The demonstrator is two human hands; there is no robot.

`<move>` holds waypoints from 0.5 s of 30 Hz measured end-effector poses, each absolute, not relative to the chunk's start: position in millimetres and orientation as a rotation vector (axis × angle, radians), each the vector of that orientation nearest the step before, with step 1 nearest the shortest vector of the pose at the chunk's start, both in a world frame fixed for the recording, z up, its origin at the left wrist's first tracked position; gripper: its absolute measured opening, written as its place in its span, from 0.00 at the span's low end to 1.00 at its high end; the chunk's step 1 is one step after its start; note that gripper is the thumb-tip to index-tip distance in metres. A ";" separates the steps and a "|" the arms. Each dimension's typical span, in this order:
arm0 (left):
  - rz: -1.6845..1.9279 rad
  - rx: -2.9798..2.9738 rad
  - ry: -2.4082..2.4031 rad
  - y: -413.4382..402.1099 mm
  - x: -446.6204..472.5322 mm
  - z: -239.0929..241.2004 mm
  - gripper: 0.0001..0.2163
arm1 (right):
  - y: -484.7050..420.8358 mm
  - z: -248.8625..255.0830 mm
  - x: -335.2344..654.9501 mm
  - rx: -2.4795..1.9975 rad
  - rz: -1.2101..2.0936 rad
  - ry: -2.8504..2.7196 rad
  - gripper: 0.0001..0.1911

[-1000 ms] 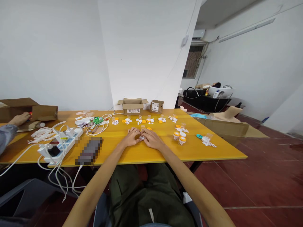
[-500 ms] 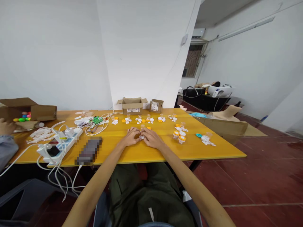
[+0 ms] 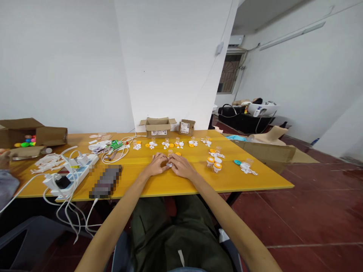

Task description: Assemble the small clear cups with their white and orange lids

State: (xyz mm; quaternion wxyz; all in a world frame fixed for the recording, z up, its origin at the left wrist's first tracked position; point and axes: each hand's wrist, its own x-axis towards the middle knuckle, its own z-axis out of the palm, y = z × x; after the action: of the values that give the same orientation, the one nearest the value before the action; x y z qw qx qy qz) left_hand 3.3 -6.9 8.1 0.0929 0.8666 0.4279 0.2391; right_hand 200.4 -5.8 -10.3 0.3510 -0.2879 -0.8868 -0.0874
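Observation:
My left hand (image 3: pixel 157 166) and my right hand (image 3: pixel 182 166) rest together on the yellow table (image 3: pixel 170 182), fingers curled and pinched on a small white piece (image 3: pixel 169 164) between them. Just beyond the fingertips stand a small clear vial (image 3: pixel 170 152) and an orange cap (image 3: pixel 178 154). To the right are capped vials with orange lids (image 3: pixel 214 163). A row of white pieces and orange caps (image 3: pixel 167 144) lies further back.
A white power strip with cables (image 3: pixel 70 172) and a dark blurred object (image 3: pixel 105 181) lie on the left. Two cardboard boxes (image 3: pixel 159 127) stand at the far edge. Another person's sleeve (image 3: pixel 6 186) shows at far left near an open box of coloured balls (image 3: pixel 27 136).
My hands have stayed together on the small white piece. The other person's hand at far left has pulled back from the box of coloured balls toward the frame edge.

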 end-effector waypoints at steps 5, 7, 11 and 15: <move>0.690 2.575 1.278 -7.6 3.9 9.1 0.08 | -4.3 -11.7 200.4 -0.752 -0.215 -2.295 0.11; 0.683 2.575 1.280 -7.8 3.9 9.5 0.08 | -4.1 -11.9 200.2 -0.748 -0.212 -2.300 0.11; 0.700 2.570 1.269 -7.6 3.7 9.0 0.09 | -3.6 -12.5 199.2 -0.796 -0.204 -2.297 0.12; 0.714 2.561 1.251 -6.0 2.9 7.3 0.09 | 1.4 -14.5 200.8 -0.994 -0.203 -2.170 0.15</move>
State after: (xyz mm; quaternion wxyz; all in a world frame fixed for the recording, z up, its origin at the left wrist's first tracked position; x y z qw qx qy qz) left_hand 2.9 -6.0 7.3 0.1013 0.8670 0.4237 0.2418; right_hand 200.8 1.4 -14.5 0.3646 -0.3866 -0.8435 -0.0789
